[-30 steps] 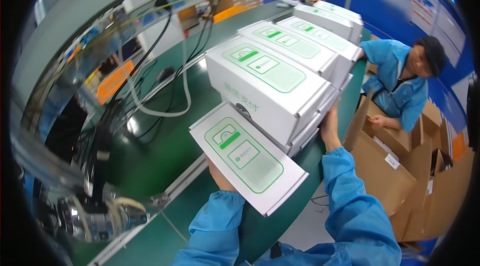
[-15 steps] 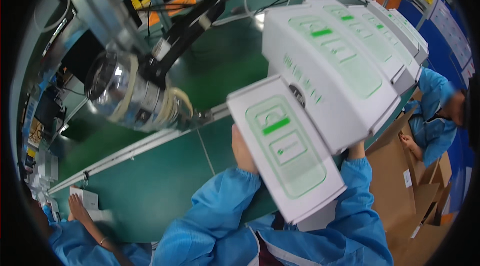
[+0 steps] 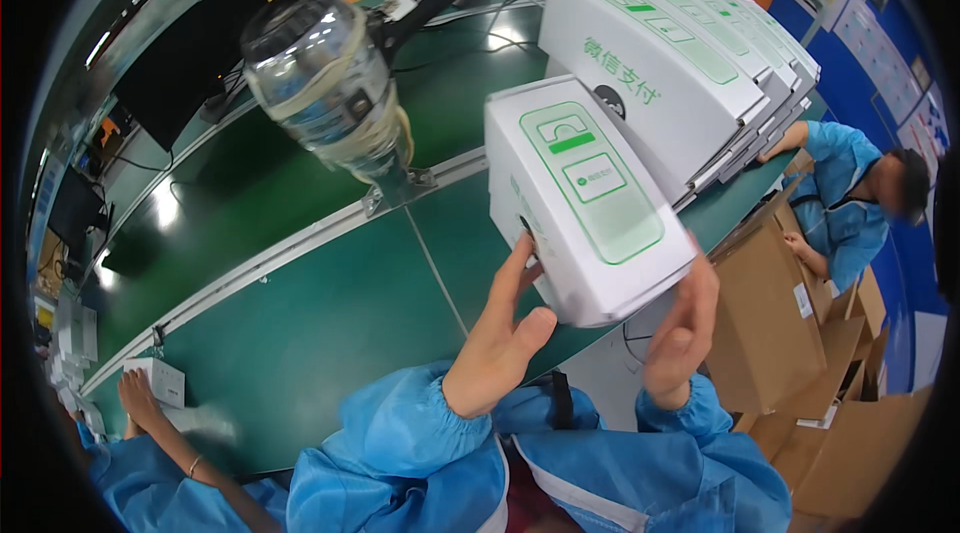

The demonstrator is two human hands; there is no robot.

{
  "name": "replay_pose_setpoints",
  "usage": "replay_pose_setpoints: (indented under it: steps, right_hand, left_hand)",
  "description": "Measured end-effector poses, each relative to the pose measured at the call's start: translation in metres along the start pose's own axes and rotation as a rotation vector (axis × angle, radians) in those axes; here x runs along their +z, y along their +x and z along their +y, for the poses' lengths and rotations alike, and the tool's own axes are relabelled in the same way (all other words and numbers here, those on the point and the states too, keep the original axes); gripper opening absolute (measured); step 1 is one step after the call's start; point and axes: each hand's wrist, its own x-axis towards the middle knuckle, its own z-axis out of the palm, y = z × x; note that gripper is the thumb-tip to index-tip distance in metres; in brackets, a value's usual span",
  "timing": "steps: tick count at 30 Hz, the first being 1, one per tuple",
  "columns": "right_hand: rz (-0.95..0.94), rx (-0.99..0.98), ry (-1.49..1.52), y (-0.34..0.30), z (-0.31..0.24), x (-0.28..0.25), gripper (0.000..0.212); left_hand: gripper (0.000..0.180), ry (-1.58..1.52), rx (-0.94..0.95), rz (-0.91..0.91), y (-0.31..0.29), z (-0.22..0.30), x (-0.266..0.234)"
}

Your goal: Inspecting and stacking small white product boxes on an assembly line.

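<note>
A white carton with green line printing (image 3: 600,203) stands at the near left end of a row of similar white cartons (image 3: 640,83), its near end reaching to the table's front edge. My left hand (image 3: 500,348) is at its left side, fingertips against the wall and thumb stretched apart. My right hand (image 3: 685,333) is by the near right corner, its fingers straight along the end face. Neither hand is wrapped round the carton. The carton hides how far the right fingertips reach.
A clear plastic container wrapped with tape (image 3: 325,93) hangs on a post above the green table (image 3: 340,303). At the right, a co-worker in blue (image 3: 850,183) is beside open brown cardboard boxes (image 3: 770,323). Another person's hand (image 3: 140,398) rests on a small white box at the left.
The carton has moved away from me, against the row. My left hand has come from behind it to its near left side, and both hands have loosened.
</note>
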Motion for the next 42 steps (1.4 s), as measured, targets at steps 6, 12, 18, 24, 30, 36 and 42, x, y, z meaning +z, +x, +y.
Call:
replay_pose_setpoints:
  steps: [6, 12, 18, 24, 30, 36, 42]
  right_hand:
    - [-0.27, -0.302, -0.039, -0.018, -0.04, 0.033, 0.053]
    - [-0.475, 0.107, 0.485, -0.035, -0.041, 0.045, 0.057]
    - [-0.429, 0.828, 0.853, -0.039, -0.027, 0.112, 0.093]
    - [-0.295, 0.766, 0.674, -0.043, 0.022, 0.152, 0.079]
    - [-0.275, 0.806, 0.662, -0.024, 0.012, 0.159, 0.078]
    - [-0.198, 0.803, 0.712, -0.005, 0.013, 0.183, 0.079]
    - [-0.182, 0.762, 0.679, -0.002, 0.025, 0.199, 0.079]
  left_hand:
    - [0.091, -0.299, -0.308, 0.015, -0.012, 0.053, -0.033]
    - [0.104, 0.113, -0.188, 0.066, -0.084, 0.058, -0.111]
    - [0.105, 1.174, -0.189, 0.028, -0.079, 0.08, -0.146]
    - [0.1, 1.287, 0.05, -0.049, -0.021, 0.064, -0.168]
    - [0.09, 0.991, 0.048, 0.408, -0.033, 0.008, -0.185]
    - [0.082, 0.618, 0.032, 0.5, -0.016, -0.002, -0.173]
    - [0.083, 0.603, 0.169, 0.515, -0.009, -0.011, -0.173]
